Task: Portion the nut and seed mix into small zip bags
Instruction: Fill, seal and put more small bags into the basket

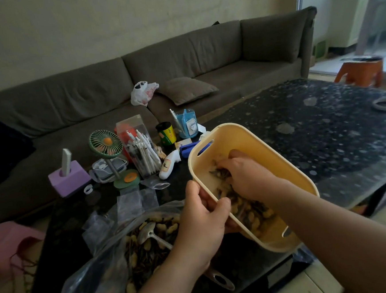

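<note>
A yellow plastic basket (278, 162) is tilted up on its side above the dark table. My left hand (202, 224) grips its near rim, thumb inside, fingers underneath. My right hand (242, 174) is inside the basket, its fingers curled into the peanuts and sunflower seeds (252, 213) heaped along the low side. To the left lies a large clear plastic bag (100, 269) full of the same nut and seed mix (144, 247), with a metal spoon (151, 232) lying in it. Small empty zip bags (131, 202) lie flat on the table behind the large bag.
Behind the bags stand a green desk fan (109, 148), a purple block (68, 179), a clear box of pens (139, 150), a green can (166, 133), a blue holder (186, 123) and a white handheld device (169, 166). A grey sofa (158, 75) runs along the back. The patterned tabletop (324, 124) extends right.
</note>
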The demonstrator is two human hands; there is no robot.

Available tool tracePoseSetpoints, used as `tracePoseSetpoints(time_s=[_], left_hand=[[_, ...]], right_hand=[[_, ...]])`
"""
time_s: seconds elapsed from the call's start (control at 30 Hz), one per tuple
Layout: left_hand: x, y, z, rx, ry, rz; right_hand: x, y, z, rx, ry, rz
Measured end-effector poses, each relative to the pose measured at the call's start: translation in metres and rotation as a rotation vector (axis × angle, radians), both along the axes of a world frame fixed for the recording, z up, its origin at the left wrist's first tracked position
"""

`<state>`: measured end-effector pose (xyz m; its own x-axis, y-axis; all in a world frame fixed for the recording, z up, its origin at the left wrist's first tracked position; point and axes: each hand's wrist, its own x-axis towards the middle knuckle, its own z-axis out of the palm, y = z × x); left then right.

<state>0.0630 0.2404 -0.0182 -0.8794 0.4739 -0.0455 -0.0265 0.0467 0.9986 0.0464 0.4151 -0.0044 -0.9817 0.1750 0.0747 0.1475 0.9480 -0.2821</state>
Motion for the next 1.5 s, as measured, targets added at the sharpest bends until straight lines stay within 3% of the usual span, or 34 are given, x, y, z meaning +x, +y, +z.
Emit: tracePoseSetpoints(time_s=[0.3,0.53,0.67,0.8,0.87,1.0,1.1,1.2,1.4,1.5], left_hand=[[-0.032,0.012,0.005,0.002,-0.166,0.039],[-0.049,0.019,-0.002,-0.004,-0.273,0.056],[-0.044,-0.004,0.004,0.013,-0.334,-0.071],[-0.046,-0.074,0.013,-0.098,-0.119,-0.168],[-0.060,-0.118,0.013,-0.252,0.120,-0.087],[-0.106,-0.199,0.004,-0.695,0.572,0.216],[-0.142,-0.242,-0.028,-0.930,0.572,0.336],[-0.156,-0.260,-0.066,-1.053,0.443,0.246],[-0.159,-0.254,-0.078,-1.155,0.521,0.180],[-0.156,-0.256,-0.074,-1.055,0.458,0.269]], right_hand=[[0.013,0.029,0.017,-0.122,-0.027,-0.083],[0.005,0.020,0.001,-0.084,-0.257,0.040],[0.001,0.001,0.010,-0.040,-0.157,0.011],[0.003,-0.038,0.025,-0.043,0.144,0.055],[0.004,-0.064,0.031,-0.067,0.248,0.138],[-0.004,-0.115,0.017,-0.121,0.229,0.353],[-0.017,-0.144,-0.002,-0.107,0.205,0.445],[-0.030,-0.168,-0.015,-0.110,0.190,0.512],[-0.052,-0.200,-0.039,-0.090,0.149,0.611],[-0.057,-0.207,-0.044,-0.096,0.105,0.622]])
